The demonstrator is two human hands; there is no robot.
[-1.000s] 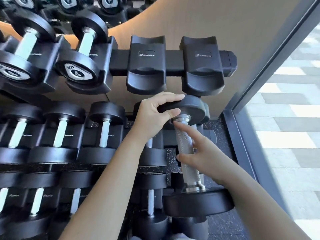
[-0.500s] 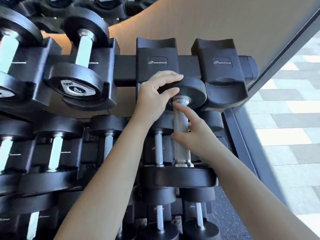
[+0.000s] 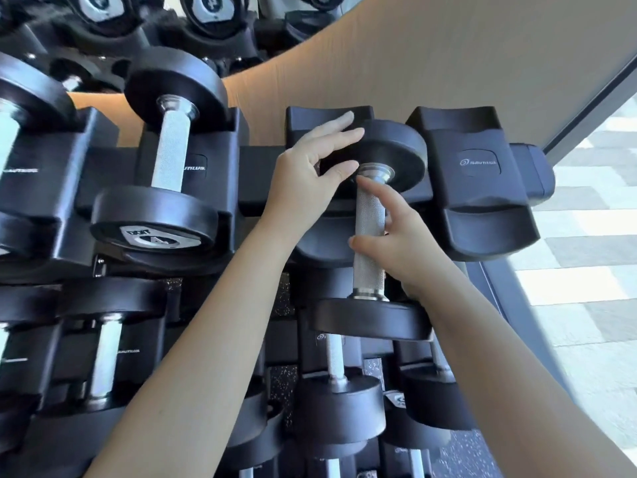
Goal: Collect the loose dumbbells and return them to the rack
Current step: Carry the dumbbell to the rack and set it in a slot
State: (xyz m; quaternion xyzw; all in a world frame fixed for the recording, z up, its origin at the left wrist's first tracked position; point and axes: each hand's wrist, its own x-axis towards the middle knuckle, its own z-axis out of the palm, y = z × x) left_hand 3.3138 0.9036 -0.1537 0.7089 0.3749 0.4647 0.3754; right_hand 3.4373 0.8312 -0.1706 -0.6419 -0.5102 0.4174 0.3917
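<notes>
1. At the far left, the upper tier of the black steel rack with moulded plastic saddles [image 3: 265, 174] already carries black round-headed dumbbells with knurled silver handles; the one just left of centre [image 3: 170, 151], marked 4 on its near head, sits fully in its saddle. The tiers below look full as well, so most of the tidying appears done.
2. The left hand [image 3: 310, 170] is partly open, its fingers [image 3: 339, 132] spread over the far head of the black rubber-headed dumbbell with a knurled chrome handle [image 3: 370, 232], thumb pressing at the head's near face. It steadies that head; it is not closed around it.
3. That dumbbell is in the air over the empty black cradle [image 3: 324, 243] in the upper tier, far head near the cradle's back lip, near head hanging out past the front edge. I judge it not yet seated.
4. The right hand [image 3: 403, 246] holds the chrome handle from the right side, forefinger laid along it, thumb across the front; a light clamp, it seems.
5. At the right end, one more black saddle with a white logo [image 3: 479, 181] is vacant, so at least one further dumbbell may be outstanding. No loose weights are visible on the floor.
</notes>
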